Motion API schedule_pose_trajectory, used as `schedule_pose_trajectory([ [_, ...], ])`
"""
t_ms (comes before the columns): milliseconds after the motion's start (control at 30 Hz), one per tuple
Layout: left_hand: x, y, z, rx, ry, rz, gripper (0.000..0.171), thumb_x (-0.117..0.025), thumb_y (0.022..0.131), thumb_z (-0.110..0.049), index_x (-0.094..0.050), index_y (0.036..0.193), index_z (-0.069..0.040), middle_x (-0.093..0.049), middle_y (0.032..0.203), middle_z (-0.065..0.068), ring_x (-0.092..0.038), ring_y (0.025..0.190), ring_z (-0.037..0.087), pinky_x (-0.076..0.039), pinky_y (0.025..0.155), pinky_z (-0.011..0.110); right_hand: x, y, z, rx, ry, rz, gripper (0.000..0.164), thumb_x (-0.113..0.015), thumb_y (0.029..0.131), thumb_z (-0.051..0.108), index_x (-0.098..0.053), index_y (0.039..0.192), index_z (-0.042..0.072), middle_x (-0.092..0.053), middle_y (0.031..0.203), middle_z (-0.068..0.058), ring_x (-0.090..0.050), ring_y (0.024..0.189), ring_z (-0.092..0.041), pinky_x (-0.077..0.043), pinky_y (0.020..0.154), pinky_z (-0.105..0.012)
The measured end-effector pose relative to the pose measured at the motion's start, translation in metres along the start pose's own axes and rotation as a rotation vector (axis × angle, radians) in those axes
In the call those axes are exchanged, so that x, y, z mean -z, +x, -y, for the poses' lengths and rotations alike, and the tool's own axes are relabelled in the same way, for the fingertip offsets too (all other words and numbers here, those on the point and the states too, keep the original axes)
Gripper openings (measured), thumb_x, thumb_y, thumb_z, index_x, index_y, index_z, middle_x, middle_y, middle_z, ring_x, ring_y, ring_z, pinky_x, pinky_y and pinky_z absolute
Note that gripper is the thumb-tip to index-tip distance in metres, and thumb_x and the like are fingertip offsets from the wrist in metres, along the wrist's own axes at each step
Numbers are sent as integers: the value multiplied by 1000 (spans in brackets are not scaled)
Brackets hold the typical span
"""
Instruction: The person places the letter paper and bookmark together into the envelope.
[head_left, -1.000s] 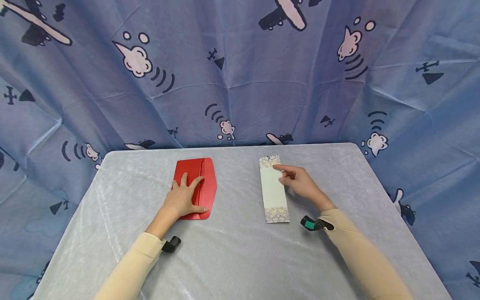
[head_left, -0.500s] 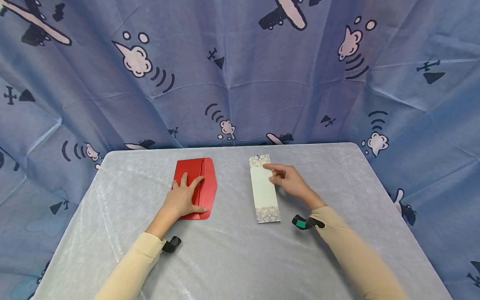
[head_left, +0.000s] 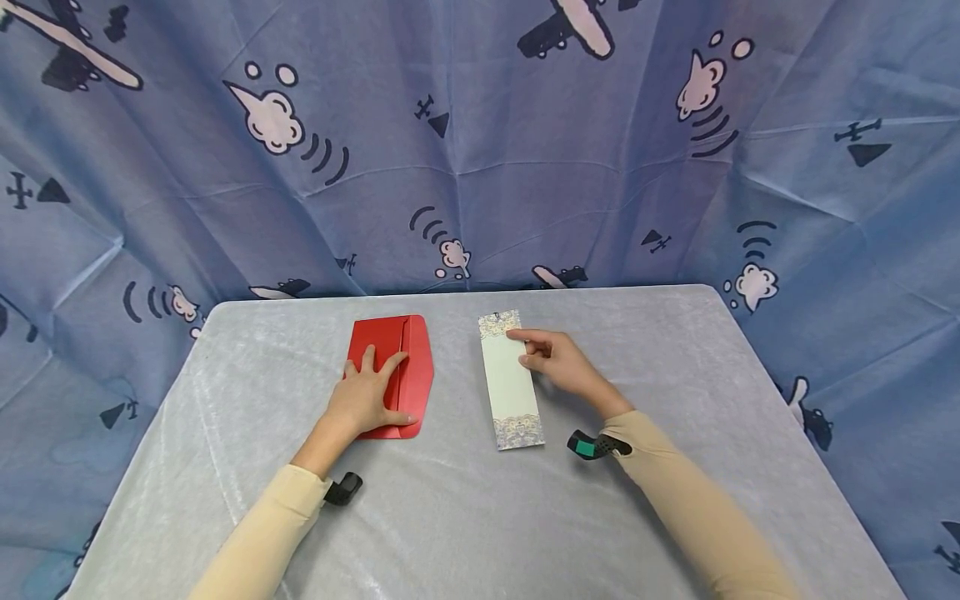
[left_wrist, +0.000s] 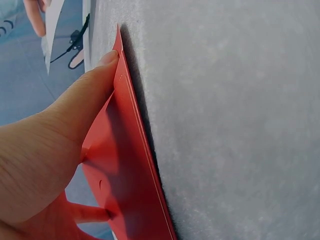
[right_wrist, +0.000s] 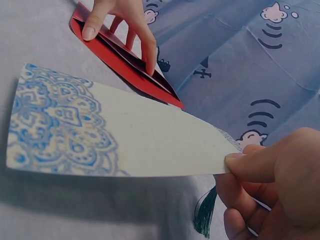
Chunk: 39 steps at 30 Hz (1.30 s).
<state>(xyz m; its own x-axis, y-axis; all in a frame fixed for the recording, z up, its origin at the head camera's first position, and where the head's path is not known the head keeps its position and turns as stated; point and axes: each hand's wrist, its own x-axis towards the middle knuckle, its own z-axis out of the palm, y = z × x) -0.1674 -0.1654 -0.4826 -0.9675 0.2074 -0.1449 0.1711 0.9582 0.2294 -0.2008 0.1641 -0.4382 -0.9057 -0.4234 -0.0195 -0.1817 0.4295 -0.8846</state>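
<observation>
A red envelope (head_left: 382, 335) lies on the table with its flap (head_left: 421, 367) folded out to the right. My left hand (head_left: 358, 402) rests on it with fingers spread, the thumb pressing on the flap. In the right wrist view, the envelope's mouth (right_wrist: 131, 59) gapes a little between thumb and fingers. To its right, my right hand (head_left: 562, 360) pinches the long edge of a pale bookmark (head_left: 510, 383) near its far end. Both ends of the bookmark carry a lacy pattern, blue at the near end (right_wrist: 60, 125). A dark green tassel (right_wrist: 205, 214) hangs below it.
A light grey cloth covers the table (head_left: 450, 517). Behind it hangs a blue curtain (head_left: 480, 150) printed with planes and clouds. Dark straps with small devices sit at both wrists, the right one (head_left: 588, 446) with a green patch.
My right hand has carried the bookmark leftward, closer to the envelope. The left hand and the envelope have stayed where they were.
</observation>
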Motion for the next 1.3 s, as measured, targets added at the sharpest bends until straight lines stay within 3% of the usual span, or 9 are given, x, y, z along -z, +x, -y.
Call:
schedule_pose_trajectory([
  [133,0,0,0,0,3,-1,108,-84,66,-59,-32,154,-23,-24,157,33,-37,130,64,-55,83,62,-5,3,1,3,-1,17,42,-59,94,-3,-56,136,-4,-54,88,-18,-42,64,-8,-35,57,-19],
  [467,0,2,-1,2,3,-4,107,-84,67,-59,-33,154,-23,-25,156,32,-38,130,63,-55,84,62,-22,23,-30,38,3,10,43,-62,93,1,-59,136,3,-55,86,-13,-41,62,-8,-33,56,-19],
  [900,-1,3,0,5,3,-4,107,-84,66,-59,-33,153,-24,-25,156,32,-39,129,62,-55,86,62,-37,30,-26,50,7,18,42,-62,93,1,-62,134,9,-52,81,-4,-41,61,-8,-33,54,-19],
  [1300,-2,1,0,12,-7,-1,108,-84,65,-58,-33,153,-24,-25,156,32,-38,129,63,-54,87,63,-54,35,-24,79,37,46,42,-61,93,-1,-60,134,2,-53,83,-11,-40,63,-9,-33,55,-19],
])
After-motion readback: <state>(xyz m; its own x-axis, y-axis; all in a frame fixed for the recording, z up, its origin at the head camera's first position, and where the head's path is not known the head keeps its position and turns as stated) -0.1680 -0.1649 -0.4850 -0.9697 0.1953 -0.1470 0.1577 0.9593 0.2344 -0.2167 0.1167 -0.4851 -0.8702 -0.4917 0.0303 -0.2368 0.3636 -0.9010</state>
